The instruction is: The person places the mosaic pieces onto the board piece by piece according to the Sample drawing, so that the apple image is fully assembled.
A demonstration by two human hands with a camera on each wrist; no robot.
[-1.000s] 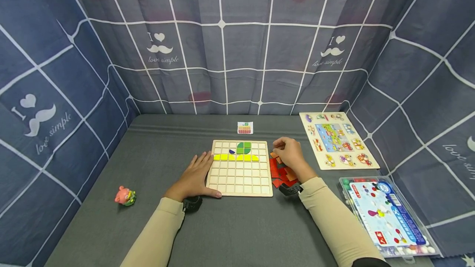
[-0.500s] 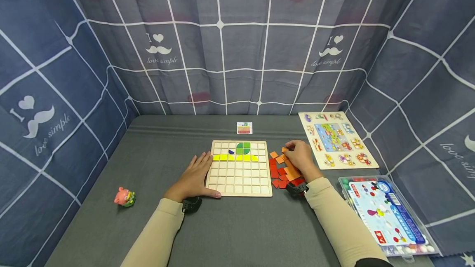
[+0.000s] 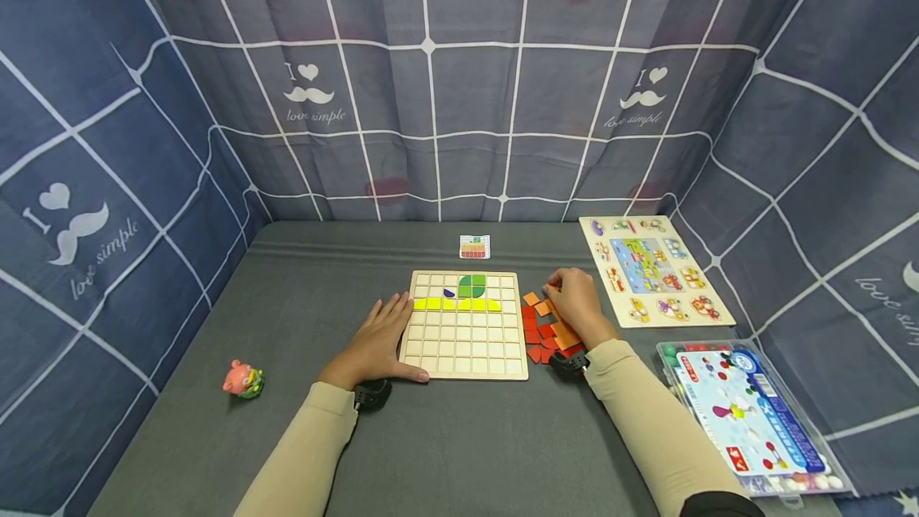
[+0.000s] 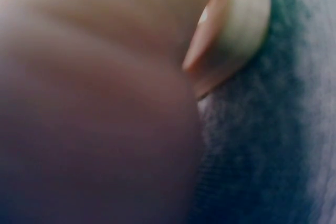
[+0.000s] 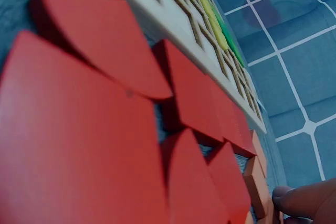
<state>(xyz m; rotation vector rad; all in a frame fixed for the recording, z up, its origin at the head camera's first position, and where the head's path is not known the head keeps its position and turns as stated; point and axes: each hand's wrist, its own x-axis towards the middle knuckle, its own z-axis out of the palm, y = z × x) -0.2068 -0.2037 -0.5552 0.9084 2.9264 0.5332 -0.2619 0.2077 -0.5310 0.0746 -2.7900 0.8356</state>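
A wooden grid board lies flat on the dark cloth. On it are four-part green rounded pieces, a row of yellow pieces and a small blue piece. My left hand rests along the board's left edge, fingers straight, thumb at the near corner; its wrist view is mostly blurred skin. Right of the board lie loose red pieces and orange pieces. Over the orange ones, my right hand has curled fingers, pinching a small orange piece mostly hidden by the fingertips.
A small pattern card lies beyond the board. At the back right is a picture puzzle board, with a clear plastic case nearer. A pink pig figurine stands at the left. Grid-patterned curtains surround the table.
My right hand has moved right from beside the board's edge to the far side of the orange pieces, uncovering several of them. The left hand and board have stayed put.
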